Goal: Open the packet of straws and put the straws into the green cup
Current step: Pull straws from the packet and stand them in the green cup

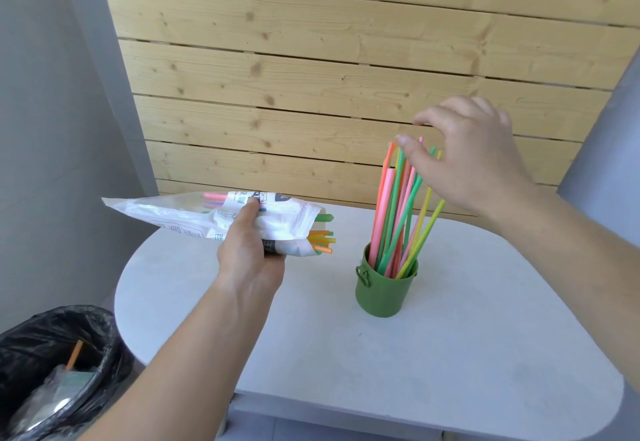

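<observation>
A green cup (382, 293) with a small ring handle stands on the white table (450, 354) and holds several coloured straws (398, 218), which lean apart. Above the straw tops hovers my right hand (471, 160), fingers spread, thumb tip touching the upper ends of an orange and a green straw. My left hand (251, 257) grips a white plastic straw packet (207, 217), held roughly level above the table's left end. The packet's open end faces right toward the cup, and several yellow, orange and green straw ends (322, 239) stick out of it.
A bin lined with a black bag (59, 368) stands on the floor at lower left, with an orange straw and wrappers inside. A wooden slat wall (329, 76) rises behind the table. Grey walls flank both sides.
</observation>
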Demonstrator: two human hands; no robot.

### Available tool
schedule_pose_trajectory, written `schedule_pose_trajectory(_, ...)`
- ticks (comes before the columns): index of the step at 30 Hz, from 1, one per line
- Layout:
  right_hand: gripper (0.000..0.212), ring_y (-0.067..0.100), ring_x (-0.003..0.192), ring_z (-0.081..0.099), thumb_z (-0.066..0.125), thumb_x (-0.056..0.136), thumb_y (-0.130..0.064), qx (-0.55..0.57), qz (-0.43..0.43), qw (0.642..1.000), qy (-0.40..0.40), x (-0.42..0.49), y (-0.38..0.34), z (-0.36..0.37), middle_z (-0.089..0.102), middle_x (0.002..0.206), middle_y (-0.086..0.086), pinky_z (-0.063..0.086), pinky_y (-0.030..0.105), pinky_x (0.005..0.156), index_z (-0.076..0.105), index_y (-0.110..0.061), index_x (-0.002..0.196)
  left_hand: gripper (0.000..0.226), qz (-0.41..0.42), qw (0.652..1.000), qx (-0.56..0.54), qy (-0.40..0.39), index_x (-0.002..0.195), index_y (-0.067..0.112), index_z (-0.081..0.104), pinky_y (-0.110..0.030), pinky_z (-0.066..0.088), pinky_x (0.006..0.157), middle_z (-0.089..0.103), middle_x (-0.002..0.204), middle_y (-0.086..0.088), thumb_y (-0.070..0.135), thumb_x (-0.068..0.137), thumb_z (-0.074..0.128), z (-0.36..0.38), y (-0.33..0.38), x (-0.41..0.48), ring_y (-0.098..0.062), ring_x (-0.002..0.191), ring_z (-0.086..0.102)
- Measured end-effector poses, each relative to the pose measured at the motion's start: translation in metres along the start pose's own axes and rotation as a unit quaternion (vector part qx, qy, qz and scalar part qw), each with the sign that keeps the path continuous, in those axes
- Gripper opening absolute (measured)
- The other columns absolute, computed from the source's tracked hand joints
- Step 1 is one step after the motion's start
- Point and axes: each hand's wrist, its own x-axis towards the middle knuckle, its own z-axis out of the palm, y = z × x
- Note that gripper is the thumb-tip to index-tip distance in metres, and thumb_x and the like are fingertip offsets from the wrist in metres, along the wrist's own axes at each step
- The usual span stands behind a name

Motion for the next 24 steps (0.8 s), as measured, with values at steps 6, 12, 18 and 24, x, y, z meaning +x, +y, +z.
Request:
schedule_pose_trajectory(6, 0.048, 0.021, 0.049, 0.047, 0.036, 0.097, -0.054, 0.297, 0.141, 0.944, -0.041, -0.068, -0.060, 0.003, 0.054, 0.053, 0.005, 0.042, 0.038, 0.055, 0.054, -0.013, 0.080, 0.040, 0.031, 0.999, 0.014, -0.036, 0.136, 0.007, 0.068, -0.049, 0.058, 0.105, 0.072, 0.139, -0.010, 0.023, 0.100, 0.070, 0.006, 0.004, -0.009, -0.026, 0.121, 0.074)
schedule_pose_trajectory(12, 0.065, 0.018, 0.038, 0.035, 0.028, 0.095, -0.071, 0.556, 0.523, 0.597, -0.246, -0.095, -0.097, 0.041, 0.054, 0.055, 0.007, 0.023, 0.019, 0.042, 0.055, -0.012, 0.098, 0.037, 0.126, 0.984, 0.084, -0.096, 0.133, 0.006, 0.066, -0.039, 0.063, 0.088, 0.076, 0.107, -0.003, 0.016, 0.098, 0.073, 0.018, 0.004, -0.029, -0.021, 0.096, 0.077)
schedule_pose_trajectory(18, 0.053, 0.015, 0.039, 0.029, 0.034, 0.099, -0.061, 0.622, 0.565, 0.500, -0.210, -0.094, -0.101, 0.043, 0.046, 0.051, 0.005, 0.016, 0.016, 0.039, 0.048, -0.015, 0.076, 0.051, 0.179, 0.964, 0.149, -0.130, 0.142, 0.006, 0.057, -0.043, 0.063, 0.085, 0.075, 0.114, -0.014, 0.016, 0.096, 0.076, 0.021, 0.001, -0.037, -0.030, 0.107, 0.077)
schedule_pose_trajectory(24, 0.030, 0.013, 0.042, 0.025, 0.045, 0.100, -0.037, 0.594, 0.515, 0.583, -0.203, -0.095, -0.100, 0.046, 0.043, 0.053, 0.000, 0.013, 0.019, 0.041, 0.049, -0.016, 0.080, 0.040, 0.121, 0.985, 0.101, -0.065, 0.136, 0.007, 0.065, -0.031, 0.064, 0.078, 0.077, 0.106, -0.003, 0.013, 0.097, 0.074, 0.017, -0.002, -0.029, -0.019, 0.093, 0.078)
